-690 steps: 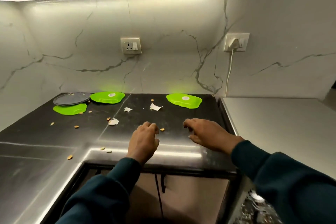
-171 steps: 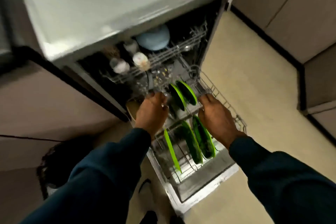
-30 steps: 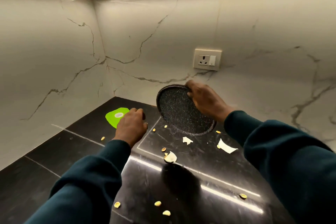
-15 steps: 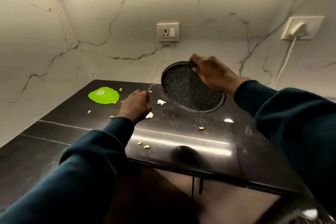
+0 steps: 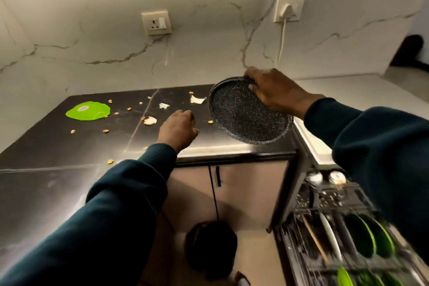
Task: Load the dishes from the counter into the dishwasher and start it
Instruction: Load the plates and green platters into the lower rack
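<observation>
Gripping the speckled plate [image 5: 248,114] by its upper rim at centre frame, the right hand [image 5: 276,93] carries something stiff and probably light; the left hand [image 5: 177,130], loosely curled, holds nothing.

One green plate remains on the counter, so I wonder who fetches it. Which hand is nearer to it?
Left. The left hand hovers over the counter right of the green plate; the right hand is farther right, holding the black plate.

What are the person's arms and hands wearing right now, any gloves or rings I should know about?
Both arms are covered by long dark teal sleeves of a soft, sweatshirt-like fabric, ending in ribbed cuffs at the wrists. The left hand and right hand are bare, with no gloves. No watch, bracelet, logo or marking shows. A dark band on one right finger could be a ring, but it is too small to tell.
</observation>
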